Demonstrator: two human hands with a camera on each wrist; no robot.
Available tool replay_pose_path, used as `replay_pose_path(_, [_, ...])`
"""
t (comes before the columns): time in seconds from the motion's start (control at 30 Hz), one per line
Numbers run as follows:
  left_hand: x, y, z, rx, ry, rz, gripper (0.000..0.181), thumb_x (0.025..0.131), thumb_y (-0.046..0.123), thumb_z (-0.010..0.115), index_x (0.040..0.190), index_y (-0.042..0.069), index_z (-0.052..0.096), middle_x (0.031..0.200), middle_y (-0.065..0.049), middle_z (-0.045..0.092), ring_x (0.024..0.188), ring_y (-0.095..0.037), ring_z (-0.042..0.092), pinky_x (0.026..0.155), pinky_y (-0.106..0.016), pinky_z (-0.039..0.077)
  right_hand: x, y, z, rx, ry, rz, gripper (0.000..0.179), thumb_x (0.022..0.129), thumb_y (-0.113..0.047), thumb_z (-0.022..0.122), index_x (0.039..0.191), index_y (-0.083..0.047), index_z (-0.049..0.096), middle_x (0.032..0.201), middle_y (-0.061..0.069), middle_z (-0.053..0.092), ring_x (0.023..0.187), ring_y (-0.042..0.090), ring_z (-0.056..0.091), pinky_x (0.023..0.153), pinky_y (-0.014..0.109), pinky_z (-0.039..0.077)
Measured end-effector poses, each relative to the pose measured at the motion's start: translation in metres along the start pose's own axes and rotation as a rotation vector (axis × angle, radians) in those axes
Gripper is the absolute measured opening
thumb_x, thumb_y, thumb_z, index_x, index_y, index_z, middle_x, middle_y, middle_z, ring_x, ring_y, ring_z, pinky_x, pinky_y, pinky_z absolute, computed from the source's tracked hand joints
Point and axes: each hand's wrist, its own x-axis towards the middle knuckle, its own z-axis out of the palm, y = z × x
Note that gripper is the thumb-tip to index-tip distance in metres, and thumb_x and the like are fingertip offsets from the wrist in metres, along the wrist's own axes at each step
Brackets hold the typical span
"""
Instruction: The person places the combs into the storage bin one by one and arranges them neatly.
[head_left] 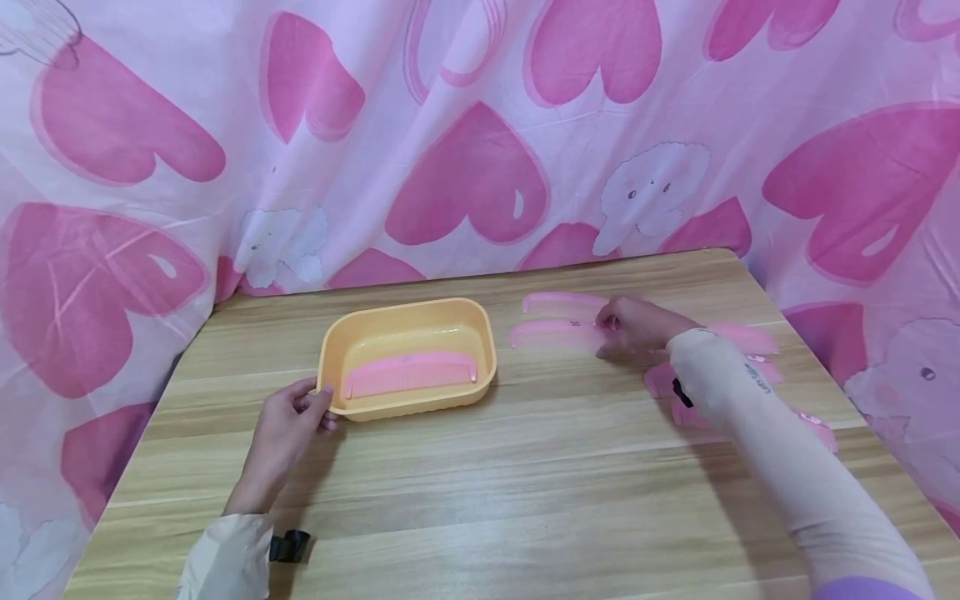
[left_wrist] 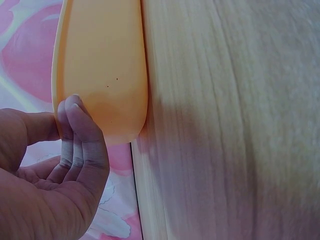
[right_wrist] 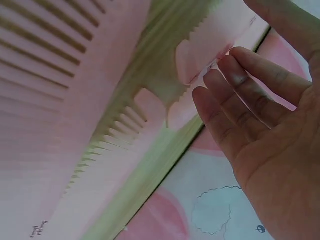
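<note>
My left hand (head_left: 288, 429) grips the near left corner of a yellow plastic tray (head_left: 408, 410); in the left wrist view its thumb and curled fingers (left_wrist: 82, 125) pinch the rim. A pink comb (head_left: 411, 375) lies inside the tray, teeth towards me. Right of the tray, two more pink combs lie one behind the other: a back comb (head_left: 558, 302) and a front comb (head_left: 555, 335). Over their right ends is my right hand (head_left: 645, 323). In the right wrist view its fingers (right_wrist: 240, 80) look fairly straight, at a comb's edge, with the thumb apart.
Several other pink combs (head_left: 660, 381) lie under and around my right forearm, partly hidden by the sleeve. The wooden table (head_left: 480, 517) ends at the back against a pink curtain (head_left: 465, 175) printed with hearts.
</note>
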Motion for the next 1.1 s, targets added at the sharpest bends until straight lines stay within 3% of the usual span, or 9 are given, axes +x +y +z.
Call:
replay_pose_path(0.27, [-0.001, 0.001, -0.001, -0.019, -0.004, 0.006, 0.047, 0.107, 0.018, 0.052, 0.142, -0.013, 0.046, 0.088, -0.016, 0.07, 0.07, -0.01, 0.065, 0.064, -0.024, 0.061, 0.0, 0.003, 0.002, 0.0, -0.036, -0.021, 0.044, 0.083, -0.017, 0.084, 0.116, 0.008, 0.068, 0.09, 0.008, 0.06, 0.081, 0.021, 0.053, 0.072, 0.034, 0.048])
replay_pose_path(0.57, [0.0, 0.001, 0.001, -0.027, -0.001, -0.007, 0.046, 0.106, 0.017, 0.053, 0.141, -0.013, 0.047, 0.085, -0.011, 0.069, 0.071, -0.013, 0.067, 0.064, -0.024, 0.061, 0.004, 0.005, 0.005, -0.017, -0.037, -0.016, 0.041, 0.075, -0.023, 0.087, 0.1, 0.003, 0.069, 0.086, 0.005, 0.061, 0.079, 0.019, 0.053, 0.074, 0.034, 0.051])
replay_pose_path(0.7, [0.0, 0.0, 0.001, -0.035, -0.003, -0.008, 0.046, 0.106, 0.017, 0.053, 0.14, -0.013, 0.048, 0.085, -0.01, 0.069, 0.072, -0.014, 0.068, 0.065, -0.024, 0.061, 0.003, 0.005, 0.003, 0.015, -0.036, 0.037, 0.046, 0.076, -0.028, 0.087, 0.104, 0.002, 0.068, 0.09, 0.007, 0.062, 0.08, 0.019, 0.055, 0.074, 0.033, 0.052])
replay_pose_path(0.83, [0.0, 0.0, 0.0, -0.031, -0.006, 0.006, 0.047, 0.106, 0.019, 0.053, 0.141, -0.012, 0.048, 0.086, -0.011, 0.07, 0.071, -0.011, 0.066, 0.064, -0.024, 0.061, 0.002, 0.002, -0.004, 0.072, -0.026, 0.081, 0.048, 0.078, -0.029, 0.086, 0.109, 0.002, 0.065, 0.095, 0.01, 0.063, 0.075, 0.02, 0.06, 0.064, 0.032, 0.052])
replay_pose_path(1.1, [-0.001, -0.001, 0.0, -0.028, -0.004, 0.018, 0.047, 0.106, 0.018, 0.053, 0.141, -0.013, 0.048, 0.085, -0.011, 0.07, 0.069, -0.01, 0.066, 0.064, -0.024, 0.061, 0.009, -0.018, -0.027, 0.041, 0.058, -0.054, 0.039, 0.078, -0.021, 0.084, 0.103, 0.003, 0.067, 0.093, 0.01, 0.064, 0.079, 0.02, 0.056, 0.068, 0.032, 0.052])
